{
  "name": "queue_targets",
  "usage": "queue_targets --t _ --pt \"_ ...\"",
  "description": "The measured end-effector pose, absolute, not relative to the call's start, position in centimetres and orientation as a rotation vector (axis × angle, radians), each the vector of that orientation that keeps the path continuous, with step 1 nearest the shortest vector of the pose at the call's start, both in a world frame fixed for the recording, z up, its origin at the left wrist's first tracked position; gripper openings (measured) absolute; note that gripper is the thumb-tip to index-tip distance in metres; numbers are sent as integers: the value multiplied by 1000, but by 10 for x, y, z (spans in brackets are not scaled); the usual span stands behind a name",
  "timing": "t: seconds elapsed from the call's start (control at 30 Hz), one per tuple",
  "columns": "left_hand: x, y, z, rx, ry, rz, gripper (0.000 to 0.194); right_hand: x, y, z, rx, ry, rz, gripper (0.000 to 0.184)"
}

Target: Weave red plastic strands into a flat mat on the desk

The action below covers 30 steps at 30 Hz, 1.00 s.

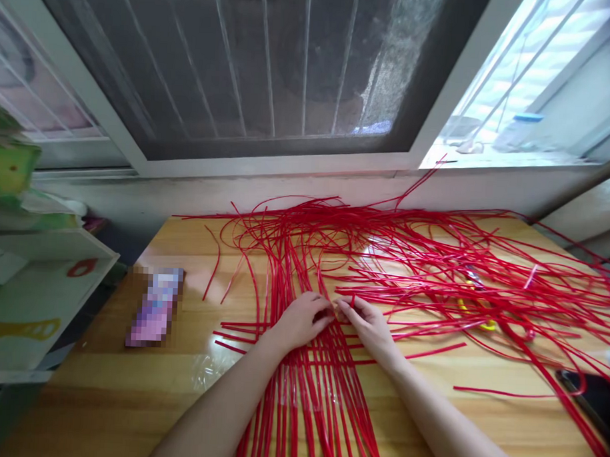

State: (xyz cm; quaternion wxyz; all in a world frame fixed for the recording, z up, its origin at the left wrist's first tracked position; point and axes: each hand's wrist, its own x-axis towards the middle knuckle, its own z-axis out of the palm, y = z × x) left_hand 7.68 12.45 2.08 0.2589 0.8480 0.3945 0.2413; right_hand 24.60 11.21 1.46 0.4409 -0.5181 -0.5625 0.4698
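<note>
Long red plastic strands (pixel 321 422) run side by side toward me down the middle of the table, with shorter red strands (pixel 239 327) crossing them in a loose weave. Over this woven part rests my left hand (pixel 302 320), its thumb and fingers closed in a pinch at the lengthwise strands. My right hand (pixel 366 324) meets it at the right edge of the weave, closed with a bit of red strand showing at its fingertips. The exact grip of both hands is partly hidden. Clear tape (pixel 306 392) lies across the strands just below the hands.
A tangle of loose red strands (pixel 434 260) covers the back and right of the wooden table (pixel 104 395). Yellow-handled scissors (pixel 486 323) lie partly beneath it. A blurred-out flat object (pixel 157 306) is at left, a dark phone-like object (pixel 592 402) at right. Behind stands a window (pixel 282 160).
</note>
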Motion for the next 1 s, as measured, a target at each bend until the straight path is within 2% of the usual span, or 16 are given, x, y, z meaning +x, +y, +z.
queue_targets --t 0.13,0.3,0.47,0.6,0.77,1.0 --pt "79 123 21 2289 1096 662 22 246 112 21 -1265 -1534 1085 36" --pt "81 124 17 2181 1154 753 14 249 117 20 -1262 -1531 1023 50" --pt "85 123 13 2124 1259 797 17 251 120 11 -1542 -1642 706 29" --pt "87 123 12 2115 1284 831 20 256 119 6 -1653 -1739 484 22" --pt "86 124 11 2102 1291 822 20 257 120 0 -1617 -1915 429 16" --pt "87 124 11 2115 1302 819 18 252 122 0 -1619 -2031 389 18"
